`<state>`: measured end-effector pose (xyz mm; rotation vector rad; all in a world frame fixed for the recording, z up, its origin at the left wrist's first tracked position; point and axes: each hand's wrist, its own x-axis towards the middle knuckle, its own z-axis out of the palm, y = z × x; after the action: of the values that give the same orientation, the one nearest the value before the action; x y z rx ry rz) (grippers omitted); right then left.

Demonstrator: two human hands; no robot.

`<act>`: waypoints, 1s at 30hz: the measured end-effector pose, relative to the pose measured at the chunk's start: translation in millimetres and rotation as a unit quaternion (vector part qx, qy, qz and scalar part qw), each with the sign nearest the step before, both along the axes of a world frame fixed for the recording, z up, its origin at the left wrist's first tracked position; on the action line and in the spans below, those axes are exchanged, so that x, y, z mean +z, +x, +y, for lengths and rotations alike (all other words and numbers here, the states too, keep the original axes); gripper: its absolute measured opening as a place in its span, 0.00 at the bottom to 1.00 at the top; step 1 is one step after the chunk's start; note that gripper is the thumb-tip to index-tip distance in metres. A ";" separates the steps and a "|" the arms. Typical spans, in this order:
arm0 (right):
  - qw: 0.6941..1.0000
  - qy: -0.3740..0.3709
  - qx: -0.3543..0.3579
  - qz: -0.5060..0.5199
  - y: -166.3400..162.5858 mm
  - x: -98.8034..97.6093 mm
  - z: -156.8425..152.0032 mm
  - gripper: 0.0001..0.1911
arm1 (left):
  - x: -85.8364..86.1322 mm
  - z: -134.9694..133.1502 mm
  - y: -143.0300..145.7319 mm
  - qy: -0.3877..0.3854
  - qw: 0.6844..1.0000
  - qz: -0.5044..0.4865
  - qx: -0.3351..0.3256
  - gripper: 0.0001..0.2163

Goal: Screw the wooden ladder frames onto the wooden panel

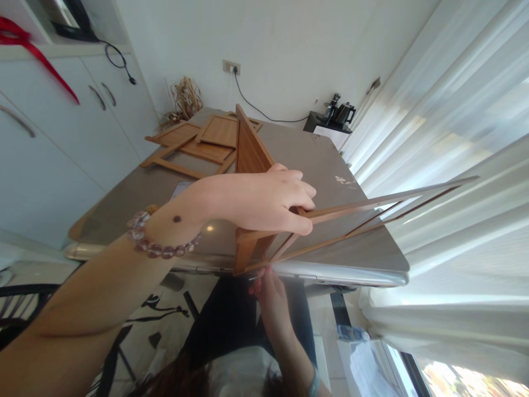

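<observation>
My left hand (285, 201), with a beaded bracelet (155, 248) at the wrist, reaches across the table and is closed around a wooden frame (372, 204). This frame has long rails slanting off to the right, over the table edge. An upright wooden panel (253, 146) meets it at the left end, partly hidden behind my left hand and forearm. Below the table's near edge, my right hand (270, 295) is pinched at the frame's lower corner. A thin metal rod (253, 278), perhaps a hex key, sticks out from its fingers.
Several flat wooden frames and panels (219, 131) lie at the far left of the grey table (306, 160). A black kettle (345, 114) stands on a small cabinet behind. White curtains (454, 237) hang at the right, and a black chair (33, 292) is at the lower left.
</observation>
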<state>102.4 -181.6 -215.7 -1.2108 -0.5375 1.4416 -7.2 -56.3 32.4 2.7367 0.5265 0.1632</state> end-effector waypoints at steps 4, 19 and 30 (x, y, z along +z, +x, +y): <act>0.996 -0.013 -0.006 0.090 3.9 -8.9 1.1 0.18 | -1.5 1.0 0.3 -0.002 1.000 -0.010 0.001 0.17; 0.998 0.031 -0.055 0.003 1.7 -19.6 -8.1 0.17 | 1.7 -2.1 1.5 -0.017 1.000 -0.011 0.015 0.17; 0.851 0.271 -0.014 -0.450 36.3 -34.7 -8.2 0.06 | -0.5 -0.3 1.4 -0.024 0.999 -0.026 0.004 0.17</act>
<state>138.6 -189.8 -250.4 -1.3504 -1.4478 0.5263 -5.8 -56.6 32.0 2.6768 0.5208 0.2193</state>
